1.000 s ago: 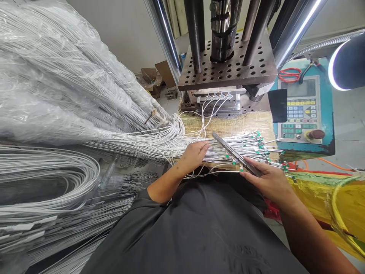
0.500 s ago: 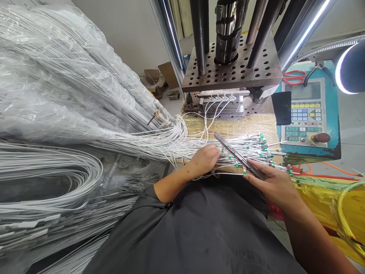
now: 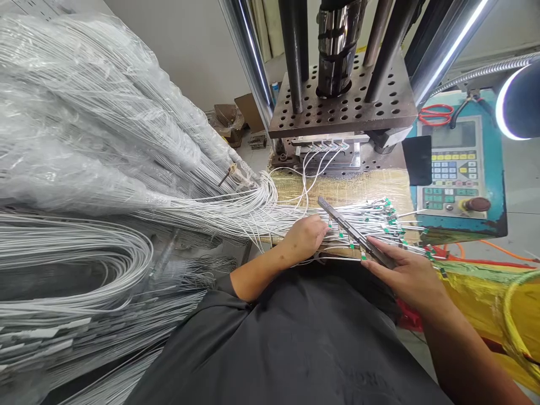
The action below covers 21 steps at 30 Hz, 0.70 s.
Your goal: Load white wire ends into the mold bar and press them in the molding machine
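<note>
My right hand [image 3: 407,273] grips one end of a dark metal bar-shaped fixture [image 3: 342,220], which slants up and to the left over the cables. Several white cable ends with green-and-metal connectors [image 3: 351,245] are seated along the fixture's near edge. Closed at the fixture's far end, my left hand [image 3: 307,239] pinches the cable end with a green connector [image 3: 329,223] there; its fingertips are partly hidden. Beneath both hands spreads a thick bundle of white cables [image 3: 236,216], its green-tipped ends [image 3: 388,216] lying to the right.
A press with a perforated plate [image 3: 343,115] stands ahead, several white cables running into its lower die [image 3: 329,154]. To the right are a control panel [image 3: 453,169], red-handled scissors [image 3: 436,115], pliers [image 3: 468,107] and a ring lamp [image 3: 517,101]. Plastic-wrapped cable bundles [image 3: 84,101] fill the left.
Both hands and the fixture stay almost where they were. My left hand has shifted very slightly at the cable end; the rest of the view moves only a little.
</note>
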Tool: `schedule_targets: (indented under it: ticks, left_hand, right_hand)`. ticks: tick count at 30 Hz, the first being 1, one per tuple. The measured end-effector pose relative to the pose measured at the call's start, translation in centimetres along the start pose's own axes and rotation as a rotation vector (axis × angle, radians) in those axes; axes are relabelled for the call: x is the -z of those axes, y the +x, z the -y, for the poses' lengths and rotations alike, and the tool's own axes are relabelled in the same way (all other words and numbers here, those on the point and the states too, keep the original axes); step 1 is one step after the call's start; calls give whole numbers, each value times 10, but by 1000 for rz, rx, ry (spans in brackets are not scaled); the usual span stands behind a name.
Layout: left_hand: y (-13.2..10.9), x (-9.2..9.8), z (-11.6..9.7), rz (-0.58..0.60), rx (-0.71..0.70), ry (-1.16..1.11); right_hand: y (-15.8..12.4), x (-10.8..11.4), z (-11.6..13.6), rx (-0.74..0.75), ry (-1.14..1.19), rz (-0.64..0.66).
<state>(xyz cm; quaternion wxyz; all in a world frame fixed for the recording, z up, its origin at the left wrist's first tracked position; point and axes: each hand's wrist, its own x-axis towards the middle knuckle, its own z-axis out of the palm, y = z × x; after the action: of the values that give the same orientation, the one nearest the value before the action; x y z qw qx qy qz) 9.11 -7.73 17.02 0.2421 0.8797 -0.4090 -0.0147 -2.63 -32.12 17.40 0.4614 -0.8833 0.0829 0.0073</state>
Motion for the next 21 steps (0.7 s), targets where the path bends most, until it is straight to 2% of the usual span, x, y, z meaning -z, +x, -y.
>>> schedule_targets:
  ticks: [17, 21]
  left_hand:
    - [3, -9, -8, -39, 44, 23]
    - [13, -15, -9, -37, 79, 23]
  right_hand:
    - [-4, -3, -2, 24, -40, -29]
    - [-4, -2, -2, 31, -78, -69]
